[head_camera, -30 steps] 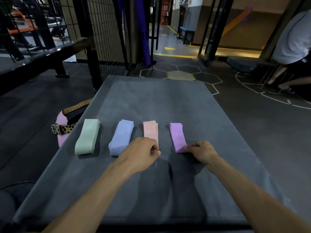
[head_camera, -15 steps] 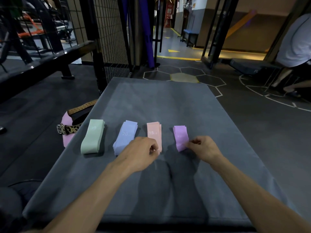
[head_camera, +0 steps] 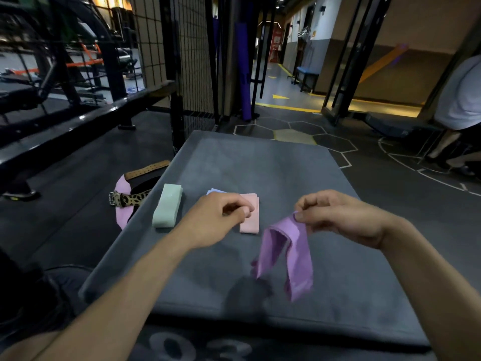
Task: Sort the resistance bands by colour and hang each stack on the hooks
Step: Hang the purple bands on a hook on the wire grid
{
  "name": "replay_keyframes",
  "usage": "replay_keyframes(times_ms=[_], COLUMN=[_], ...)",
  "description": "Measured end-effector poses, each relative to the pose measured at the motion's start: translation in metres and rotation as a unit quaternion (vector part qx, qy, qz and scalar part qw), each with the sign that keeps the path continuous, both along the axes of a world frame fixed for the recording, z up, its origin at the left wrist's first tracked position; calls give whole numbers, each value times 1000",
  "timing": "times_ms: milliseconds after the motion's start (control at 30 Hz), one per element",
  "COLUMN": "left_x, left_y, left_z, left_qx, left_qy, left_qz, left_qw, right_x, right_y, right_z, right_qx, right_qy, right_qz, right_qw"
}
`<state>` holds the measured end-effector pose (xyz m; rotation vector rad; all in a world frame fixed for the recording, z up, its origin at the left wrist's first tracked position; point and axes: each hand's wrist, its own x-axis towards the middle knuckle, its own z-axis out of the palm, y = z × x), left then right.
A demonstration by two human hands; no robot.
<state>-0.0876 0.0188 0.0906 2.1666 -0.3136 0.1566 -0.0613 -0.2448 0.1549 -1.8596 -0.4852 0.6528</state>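
Note:
My right hand (head_camera: pixel 335 217) pinches the purple resistance bands (head_camera: pixel 286 254) at their top, and they hang in the air above the grey padded box (head_camera: pixel 260 165). My left hand (head_camera: pixel 216 217) hovers with its fingers curled and nothing in it, over the pink stack (head_camera: pixel 250 220). The blue stack (head_camera: pixel 214 191) is almost all hidden behind that hand. A mint green stack (head_camera: pixel 168 208) lies flat to the left. No hooks are in view.
A leopard-print belt with pink padding (head_camera: pixel 127 199) and a brown belt (head_camera: pixel 147 169) lie on the floor left of the box. A wire mesh panel (head_camera: pixel 192 61) and black rack posts stand behind. A person (head_camera: pixel 458 100) sits at the far right.
My right hand has lifted the purple bands off the box, and they have unfolded and hang down. My left hand has risen off the pink stack. The camera has moved closer.

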Motion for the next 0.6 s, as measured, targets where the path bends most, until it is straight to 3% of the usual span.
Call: replay_keyframes(times_ms=[267,333,600], left_x=[-42,-48,-43], left_y=[-9,-3,38], left_z=[25,25,14], left_qx=[-273,-275,-146], left_qy=[121,129,153], left_qz=[-92,-100,-35], left_qw=[950,948,977], right_x=[-21,-19,21], right_y=[56,68,106], right_z=[32,31,24], right_qx=[-13,-12,-39], right_qy=[-5,-6,-65], right_qz=[88,101,170], right_qw=[996,995,983])
